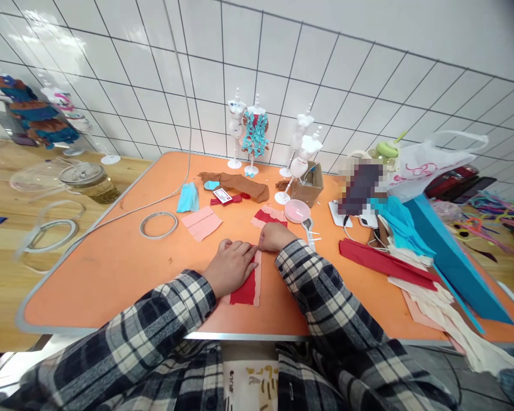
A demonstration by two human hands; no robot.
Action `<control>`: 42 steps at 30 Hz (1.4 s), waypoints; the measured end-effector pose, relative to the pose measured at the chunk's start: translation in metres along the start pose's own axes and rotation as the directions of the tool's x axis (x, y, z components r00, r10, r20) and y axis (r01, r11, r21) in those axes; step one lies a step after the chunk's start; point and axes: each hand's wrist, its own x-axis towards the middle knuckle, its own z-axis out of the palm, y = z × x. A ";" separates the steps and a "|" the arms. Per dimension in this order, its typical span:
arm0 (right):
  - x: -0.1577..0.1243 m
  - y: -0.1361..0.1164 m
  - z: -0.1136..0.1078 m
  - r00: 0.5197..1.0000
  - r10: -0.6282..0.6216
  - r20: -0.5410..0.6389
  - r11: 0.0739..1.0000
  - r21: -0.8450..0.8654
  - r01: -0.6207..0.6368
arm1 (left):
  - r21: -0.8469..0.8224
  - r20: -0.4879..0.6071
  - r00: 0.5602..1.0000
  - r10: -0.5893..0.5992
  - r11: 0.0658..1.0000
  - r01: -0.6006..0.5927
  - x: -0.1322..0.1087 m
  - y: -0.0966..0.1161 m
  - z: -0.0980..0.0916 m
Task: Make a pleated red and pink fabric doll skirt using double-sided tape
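Observation:
Both my hands rest on a strip of red crepe paper (245, 291) lying on a pink strip near the front of the orange table (111, 268). My left hand (231, 264) lies palm down on the paper's top end, fingers together and pressed flat. My right hand (274, 236) is curled, its fingers pinching the paper's upper edge beside the left fingertips. More red and pink paper pieces (268, 217) lie just behind my right hand.
Several small white dress-form mannequins (302, 151) stand at the back, one in a blue and red dress (255, 134). Pink paper sheets (201, 222), a tape ring (158, 224), a pink bowl (297, 210), folded red paper (385, 262) and blue paper (454, 260) lie around.

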 end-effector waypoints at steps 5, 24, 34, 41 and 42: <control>-0.001 0.009 -0.005 0.997 0.025 0.073 0.996 0.087 -0.032 | 0.062 -0.065 0.998 0.010 0.998 -0.006 -0.002 0.001 -0.003; -0.003 0.031 0.007 0.994 -0.002 0.113 0.920 0.391 -0.042 | 0.013 -0.058 0.998 0.010 1.000 -0.010 -0.003 0.001 -0.003; 0.000 0.024 -0.004 0.993 -0.006 0.120 0.971 0.237 -0.023 | -0.084 -0.061 0.983 -0.175 0.982 0.169 -0.001 -0.028 -0.009; 0.001 0.023 -0.007 0.994 -0.016 0.110 0.983 0.181 -0.004 | -0.110 -0.058 0.969 -0.239 0.966 0.232 -0.009 -0.061 -0.018; 0.001 0.024 -0.006 0.994 -0.017 0.107 0.985 0.175 -0.002 | -0.114 -0.055 0.968 -0.245 0.965 0.238 -0.009 -0.060 -0.017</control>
